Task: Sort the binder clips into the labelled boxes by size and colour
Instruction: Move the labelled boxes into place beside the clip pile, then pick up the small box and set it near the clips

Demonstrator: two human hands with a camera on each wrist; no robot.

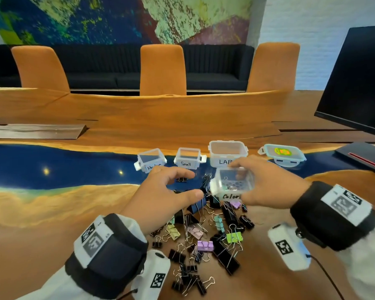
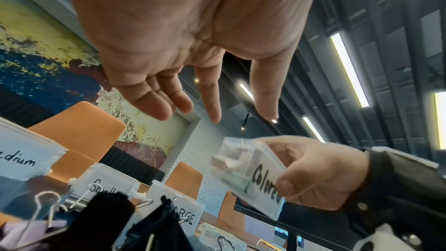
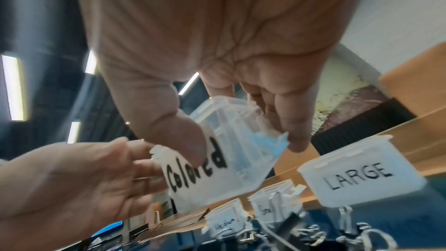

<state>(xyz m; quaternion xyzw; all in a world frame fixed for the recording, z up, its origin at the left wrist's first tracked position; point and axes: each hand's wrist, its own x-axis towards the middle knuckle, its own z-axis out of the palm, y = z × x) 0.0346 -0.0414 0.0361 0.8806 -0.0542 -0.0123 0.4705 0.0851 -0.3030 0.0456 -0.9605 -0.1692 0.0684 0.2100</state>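
Both hands are raised above the clip pile [image 1: 206, 230]. A clear box labelled "Colored" [image 1: 232, 185] is gripped in the right hand [image 1: 268, 185], thumb on the labelled near wall and fingers curled over the far wall; it is held clear of the table [image 1: 52, 213] and tipped, its open mouth turned up and away from the wearer, as seen in the right wrist view. Its long axis runs left to right across the head view. Small pale and blue items are seen inside; their kind cannot be told.

An empty left hand [image 1: 165, 193] is held just beside the box, fingers spread and loosely curved; whether its thumb tip touches the box's left end cannot be told.

Three further boxes are stood upright in a row behind the pile, mouths up: "Medium" [image 1: 150, 160] at the left, "Small" [image 1: 187, 158] in the middle, "LARGE" [image 1: 227, 152] at the right and tallest. A blue-rimmed lid [image 1: 283, 152] is noted right of them.

Black clips of several sizes are heaped loosely with purple, green, teal and yellow ones, wire handles pointing in all directions.
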